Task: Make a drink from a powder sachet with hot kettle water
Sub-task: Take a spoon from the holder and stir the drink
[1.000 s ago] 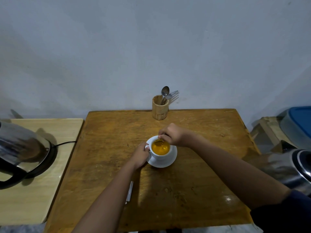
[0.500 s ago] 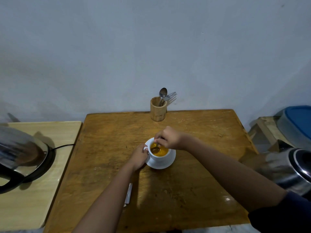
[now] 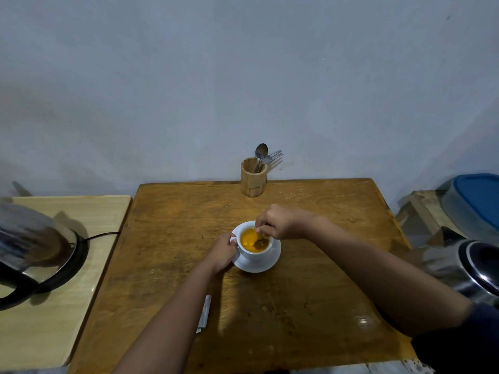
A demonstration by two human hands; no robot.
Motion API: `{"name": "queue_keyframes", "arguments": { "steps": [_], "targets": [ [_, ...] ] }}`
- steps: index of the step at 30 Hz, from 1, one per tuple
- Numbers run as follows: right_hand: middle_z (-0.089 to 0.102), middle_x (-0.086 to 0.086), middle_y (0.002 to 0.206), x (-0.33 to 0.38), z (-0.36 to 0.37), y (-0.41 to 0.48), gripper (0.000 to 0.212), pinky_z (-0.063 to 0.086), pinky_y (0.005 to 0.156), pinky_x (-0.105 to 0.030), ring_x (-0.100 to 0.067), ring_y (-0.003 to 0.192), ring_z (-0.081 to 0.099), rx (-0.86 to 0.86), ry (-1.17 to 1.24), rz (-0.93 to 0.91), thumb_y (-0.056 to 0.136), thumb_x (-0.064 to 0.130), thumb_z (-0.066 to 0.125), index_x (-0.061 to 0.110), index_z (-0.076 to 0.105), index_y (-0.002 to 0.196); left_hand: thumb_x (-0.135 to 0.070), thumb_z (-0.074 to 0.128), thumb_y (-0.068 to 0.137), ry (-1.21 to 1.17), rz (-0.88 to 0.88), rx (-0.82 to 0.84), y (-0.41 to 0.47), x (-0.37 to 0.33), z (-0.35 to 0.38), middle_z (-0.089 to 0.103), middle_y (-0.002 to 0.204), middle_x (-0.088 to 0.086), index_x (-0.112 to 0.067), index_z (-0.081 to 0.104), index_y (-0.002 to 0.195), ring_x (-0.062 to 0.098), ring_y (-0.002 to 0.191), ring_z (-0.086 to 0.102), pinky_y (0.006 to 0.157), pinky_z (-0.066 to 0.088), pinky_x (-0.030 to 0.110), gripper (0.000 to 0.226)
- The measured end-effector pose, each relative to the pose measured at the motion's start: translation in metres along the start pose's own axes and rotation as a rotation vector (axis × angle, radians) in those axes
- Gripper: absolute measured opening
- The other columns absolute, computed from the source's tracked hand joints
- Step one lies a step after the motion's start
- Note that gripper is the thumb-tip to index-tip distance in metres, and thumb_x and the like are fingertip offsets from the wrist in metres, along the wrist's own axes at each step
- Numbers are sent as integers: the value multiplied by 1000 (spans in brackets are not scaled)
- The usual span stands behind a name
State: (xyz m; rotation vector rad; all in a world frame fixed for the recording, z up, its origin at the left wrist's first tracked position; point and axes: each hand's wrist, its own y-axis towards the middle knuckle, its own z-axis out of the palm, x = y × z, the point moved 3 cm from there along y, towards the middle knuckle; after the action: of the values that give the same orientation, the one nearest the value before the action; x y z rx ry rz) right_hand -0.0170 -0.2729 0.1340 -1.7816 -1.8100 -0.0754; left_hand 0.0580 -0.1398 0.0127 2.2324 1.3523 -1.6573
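Observation:
A white cup full of orange drink stands on a white saucer in the middle of the brown wooden table. My left hand grips the cup's handle on its left side. My right hand hovers over the cup's far right rim, pinching a spoon whose bowl dips into the drink. A white sachet lies on the table, partly hidden under my left forearm. A steel kettle sits on its black base at the far left.
A wooden holder with a spoon and fork stands at the table's back edge by the wall. The kettle rests on a paler side table, cord trailing right. Another steel appliance and a blue-lidded container sit at the right.
The spoon has travelled round inside the cup, from the left side to the right, with my right hand shifting slightly. My left hand has stayed on the handle.

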Motion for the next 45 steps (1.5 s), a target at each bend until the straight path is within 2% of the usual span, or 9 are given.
{"name": "queue_keyframes", "arguments": {
  "steps": [5, 9, 16, 19, 24, 29, 34, 39, 45],
  "targets": [
    [73, -16, 92, 3, 3, 3, 23, 47, 66, -20, -13, 75, 63, -39, 172, 38, 95, 17, 50, 3, 66, 103, -16, 37, 96, -25, -8, 4, 0, -1, 0, 58, 112, 13, -10, 53, 116, 20, 93, 51, 78, 41, 32, 26],
    [70, -14, 96, 6, 9, 5, 24, 40, 64, -17, -14, 80, 57, -95, 120, -9, 96, 17, 47, 3, 66, 103, -14, 36, 96, -42, 3, 1, -1, -1, 1, 58, 108, 12, -12, 53, 109, 20, 92, 51, 77, 40, 32, 22],
    [66, -18, 105, 2, 9, 4, 29, 43, 81, -34, -28, 96, 58, -78, -33, -41, 98, 19, 42, 1, 64, 104, -13, 36, 96, -11, 24, -13, 1, -2, 1, 55, 102, 8, -11, 53, 108, 15, 83, 48, 63, 38, 25, 22],
    [65, -18, 108, -1, 5, 0, 29, 43, 83, -35, -28, 98, 58, -50, -59, -12, 98, 19, 42, 1, 62, 107, -14, 36, 96, -11, 11, -17, 0, -2, 1, 56, 107, 10, -7, 52, 116, 18, 91, 50, 72, 40, 30, 27],
    [68, -15, 96, 0, 5, -5, 25, 44, 71, -28, -20, 84, 60, -25, 7, -3, 96, 20, 46, 3, 64, 100, -16, 37, 96, -9, 0, -6, -2, -2, 1, 55, 106, 9, -11, 52, 113, 21, 95, 51, 78, 39, 31, 24],
    [61, 7, 72, 2, 12, -2, 22, 39, 60, -14, 0, 62, 55, -102, 174, -7, 96, 19, 47, 8, 66, 92, -14, 36, 95, -3, 7, -11, -2, -4, 1, 56, 105, 10, -6, 53, 114, 20, 90, 50, 73, 39, 30, 26],
    [70, -11, 86, 4, 16, 3, 27, 39, 61, -16, -8, 69, 54, -204, 186, 5, 97, 19, 45, 2, 66, 99, -12, 35, 95, -9, 18, -16, -3, -6, 0, 57, 114, 11, -8, 52, 119, 23, 100, 52, 81, 40, 31, 30],
    [70, -15, 96, -1, 18, 2, 29, 49, 77, -38, -22, 86, 61, -269, 169, 43, 97, 21, 45, 3, 66, 106, -14, 35, 95, -3, 24, -22, -4, -6, 0, 57, 122, 16, -8, 50, 122, 21, 98, 50, 81, 39, 30, 31],
    [67, -16, 108, -6, 14, -1, 31, 47, 82, -37, -25, 96, 59, -238, 80, 69, 97, 22, 43, 2, 63, 110, -15, 35, 96, 7, 10, -34, -5, -6, 1, 56, 123, 18, -6, 50, 122, 21, 97, 49, 81, 39, 30, 31]
  ]
}}
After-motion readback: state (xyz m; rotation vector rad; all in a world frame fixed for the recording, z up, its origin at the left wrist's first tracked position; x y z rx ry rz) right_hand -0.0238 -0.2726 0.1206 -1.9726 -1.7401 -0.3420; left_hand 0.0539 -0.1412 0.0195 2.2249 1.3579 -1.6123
